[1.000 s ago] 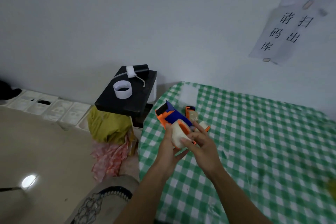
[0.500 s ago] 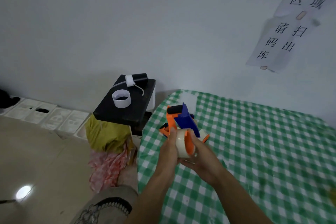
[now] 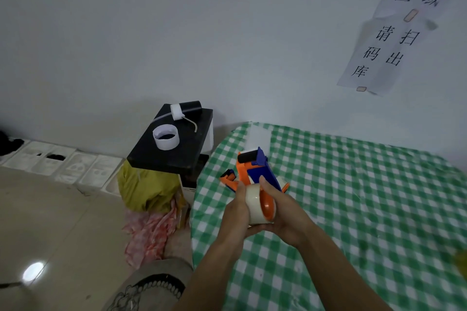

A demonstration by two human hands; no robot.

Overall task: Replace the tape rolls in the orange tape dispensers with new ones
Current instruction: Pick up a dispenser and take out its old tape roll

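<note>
I hold an orange and blue tape dispenser (image 3: 255,169) upright above the left edge of the green checked table (image 3: 353,197). A pale tape roll (image 3: 254,203) sits on its orange hub (image 3: 267,206). My left hand (image 3: 233,214) wraps the roll from the left, thumb on its top. My right hand (image 3: 283,212) cups the dispenser from the right and below, thumb on the blue body. A second orange dispenser (image 3: 228,179) lies on the table behind my hands, partly hidden.
A black box (image 3: 174,144) stands left of the table with an empty white tape core (image 3: 166,137) and a black roll (image 3: 188,108) on it. Under it are a yellow bag (image 3: 145,187) and pink cloth (image 3: 149,230). White trays (image 3: 63,164) line the wall.
The dispenser has been tilted from lying sideways to standing upright. My hands have closed around the roll and hub, and the view has tipped upward a little.
</note>
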